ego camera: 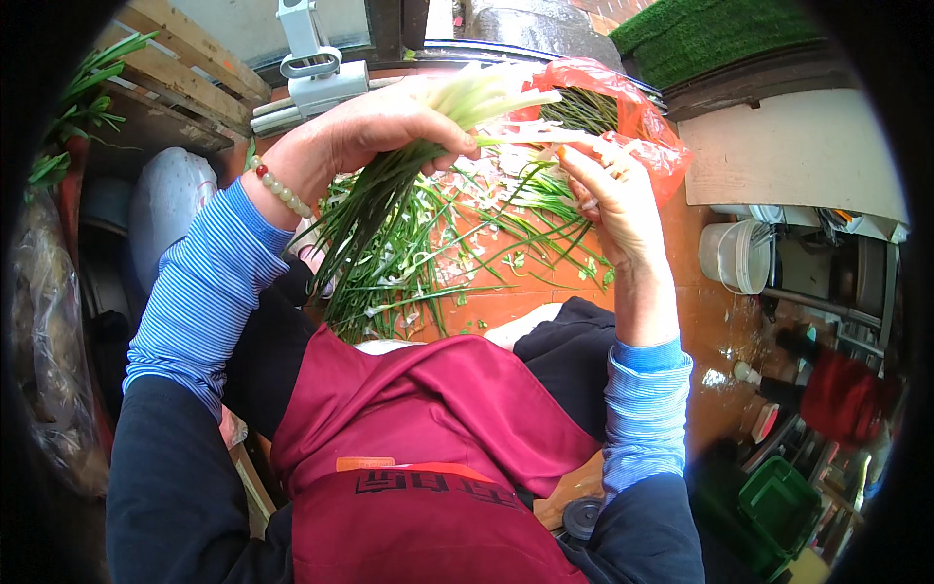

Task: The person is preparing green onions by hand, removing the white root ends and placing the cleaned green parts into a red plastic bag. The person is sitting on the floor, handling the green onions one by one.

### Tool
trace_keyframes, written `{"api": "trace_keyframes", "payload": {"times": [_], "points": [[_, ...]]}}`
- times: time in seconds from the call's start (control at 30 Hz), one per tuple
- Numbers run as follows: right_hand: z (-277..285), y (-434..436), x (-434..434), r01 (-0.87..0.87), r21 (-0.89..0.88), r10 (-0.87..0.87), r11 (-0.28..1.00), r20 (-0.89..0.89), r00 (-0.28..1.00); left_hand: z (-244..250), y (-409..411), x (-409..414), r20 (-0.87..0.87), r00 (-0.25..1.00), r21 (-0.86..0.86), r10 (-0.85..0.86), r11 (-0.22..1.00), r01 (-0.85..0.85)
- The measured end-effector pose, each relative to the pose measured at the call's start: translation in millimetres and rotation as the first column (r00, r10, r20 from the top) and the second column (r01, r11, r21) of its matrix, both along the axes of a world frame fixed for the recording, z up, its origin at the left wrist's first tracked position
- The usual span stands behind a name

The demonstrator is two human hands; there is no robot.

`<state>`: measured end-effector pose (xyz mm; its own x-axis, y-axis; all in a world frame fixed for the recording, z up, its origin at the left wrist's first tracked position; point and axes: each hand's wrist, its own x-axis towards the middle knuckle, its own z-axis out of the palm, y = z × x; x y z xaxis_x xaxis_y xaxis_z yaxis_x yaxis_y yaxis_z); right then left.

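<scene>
My left hand [398,120] grips a bunch of scallions [387,182], white ends up to the right and dark green leaves hanging down to the left. One scallion stalk [525,137] reaches across from the bunch to my right hand [624,201], whose thumb and fingers pinch its white root end. Just what lies under the curled fingers is hidden. Below both hands, a heap of loose scallion leaves [390,255] and pale peeled skins [467,237] covers the tiled floor [503,306]. More scallions [540,193] lie beneath my right hand.
Past my right hand sits a red plastic bag [653,157] with thin dark green stems [584,109]. A white bucket [733,255] and a green bin [781,504] stand at right, near another person in a red garment [846,398]. Wooden slats [190,66] and bagged goods [55,328] line the left.
</scene>
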<state>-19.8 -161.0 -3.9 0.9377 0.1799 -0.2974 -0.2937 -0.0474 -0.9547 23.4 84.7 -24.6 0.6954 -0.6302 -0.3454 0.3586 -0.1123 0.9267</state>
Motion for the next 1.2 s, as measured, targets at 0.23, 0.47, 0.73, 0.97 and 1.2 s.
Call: {"api": "trace_keyframes", "payload": {"times": [0.23,0.47,0.73,0.97,1.2], "points": [[-17,-8,-1,0.049,-0.411,0.151,0.910,0.439,0.886,-5,3,0,-0.012,1.000,0.002,-0.024,1.000,0.024],[0,-20,2,0.137,-0.296,-0.055,0.945,0.270,0.961,-3,3,-1,-0.034,0.998,0.058,-0.053,0.997,0.055],[-14,-2,-6,-0.075,-0.266,0.134,0.961,0.213,0.968,-1,-11,-5,0.010,0.991,0.112,-0.133,0.985,0.131],[-10,-30,9,0.235,-0.082,-0.227,0.969,0.092,0.970,3,-8,-6,-0.044,0.998,0.091,-0.050,0.994,0.054],[-10,-9,0,-0.102,-0.155,0.121,0.983,0.118,0.986,-7,-8,-6,-0.001,0.994,0.062,-0.112,0.992,0.112]]}}
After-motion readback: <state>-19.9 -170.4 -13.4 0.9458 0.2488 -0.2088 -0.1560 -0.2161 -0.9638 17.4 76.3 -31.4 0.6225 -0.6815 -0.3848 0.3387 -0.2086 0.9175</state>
